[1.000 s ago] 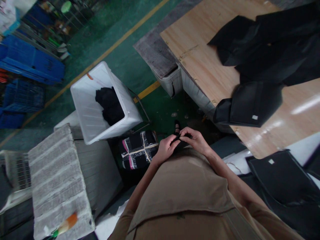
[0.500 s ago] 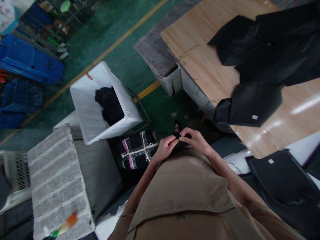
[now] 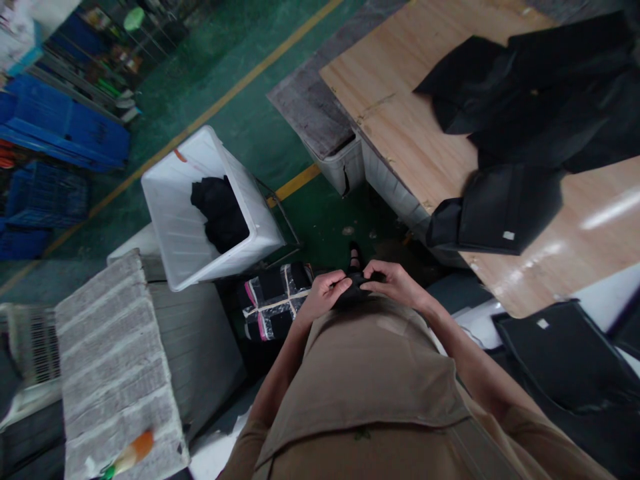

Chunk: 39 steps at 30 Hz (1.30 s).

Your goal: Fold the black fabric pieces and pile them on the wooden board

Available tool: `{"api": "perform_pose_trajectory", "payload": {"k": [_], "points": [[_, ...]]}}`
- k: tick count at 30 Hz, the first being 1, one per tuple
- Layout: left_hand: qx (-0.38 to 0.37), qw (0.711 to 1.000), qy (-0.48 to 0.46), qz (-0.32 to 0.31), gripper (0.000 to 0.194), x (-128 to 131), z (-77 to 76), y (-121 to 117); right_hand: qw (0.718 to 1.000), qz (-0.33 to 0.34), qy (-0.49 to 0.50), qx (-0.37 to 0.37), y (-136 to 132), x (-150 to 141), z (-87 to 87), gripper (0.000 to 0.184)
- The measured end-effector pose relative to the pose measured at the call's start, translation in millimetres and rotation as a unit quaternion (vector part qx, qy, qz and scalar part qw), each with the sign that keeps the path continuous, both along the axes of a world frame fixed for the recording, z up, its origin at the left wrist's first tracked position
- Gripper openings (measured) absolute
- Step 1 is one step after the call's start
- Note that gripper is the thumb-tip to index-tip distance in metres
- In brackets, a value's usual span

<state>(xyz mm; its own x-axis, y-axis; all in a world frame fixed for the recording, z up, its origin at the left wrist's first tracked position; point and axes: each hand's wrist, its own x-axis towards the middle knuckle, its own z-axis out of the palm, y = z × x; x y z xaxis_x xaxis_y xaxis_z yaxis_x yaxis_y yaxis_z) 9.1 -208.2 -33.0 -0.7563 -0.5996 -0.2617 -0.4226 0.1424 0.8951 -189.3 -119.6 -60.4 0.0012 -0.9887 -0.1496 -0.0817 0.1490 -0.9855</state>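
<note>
My left hand (image 3: 326, 292) and my right hand (image 3: 393, 283) are close together in front of the brown apron (image 3: 370, 373). Each pinches a black piece of fabric (image 3: 354, 291), which spans the gap between them. Its lower part is hidden behind the apron, so its full shape does not show. A black shoe (image 3: 355, 253) is on the floor just beyond my fingers. To the left of my left hand lies a black bundle (image 3: 273, 287) wrapped in clear plastic with crossed straps.
A white bin (image 3: 170, 220) with black fabric (image 3: 220, 210) inside stands left. The wooden table (image 3: 390, 87) at right carries several black pieces (image 3: 510, 207). A grey slatted board (image 3: 110, 373) is at lower left, blue crates (image 3: 65, 120) at far left, a black panel (image 3: 565, 347) at lower right.
My hands have moved slightly apart, and more of the black fabric now shows between them. The bins, table and bundle stay where they were.
</note>
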Motion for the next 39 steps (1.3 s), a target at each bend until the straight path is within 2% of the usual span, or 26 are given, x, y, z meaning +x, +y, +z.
{"api": "perform_pose_trajectory", "payload": {"k": [5,12,18,26,33,39], "points": [[0.006,1.000,0.016,0.001,0.039,3.4,-2.2,-1.7,1.000,-0.020,-0.009,-0.019,-0.9,1.5,0.5,0.024],[0.018,0.999,0.009,0.039,0.031,0.7,0.9,-0.7,0.999,-0.049,-0.008,-0.008,-2.3,10.2,0.9,0.022],[0.020,0.997,0.001,0.069,0.028,-6.3,6.5,3.5,0.999,-0.032,0.017,-0.013,-3.7,12.1,-0.1,0.023],[-0.036,0.994,-0.029,0.095,0.028,2.9,0.6,-2.1,0.998,0.035,0.047,-0.024,-3.6,-5.1,-10.2,0.023],[-0.045,0.994,-0.022,0.094,0.028,4.7,-0.7,-2.4,1.000,0.000,0.022,-0.002,-3.9,-2.6,-12.9,0.021],[-0.045,0.994,-0.035,0.092,0.028,6.0,-1.0,-1.7,0.998,-0.005,0.056,0.002,-3.4,-2.1,-13.8,0.025]]}}
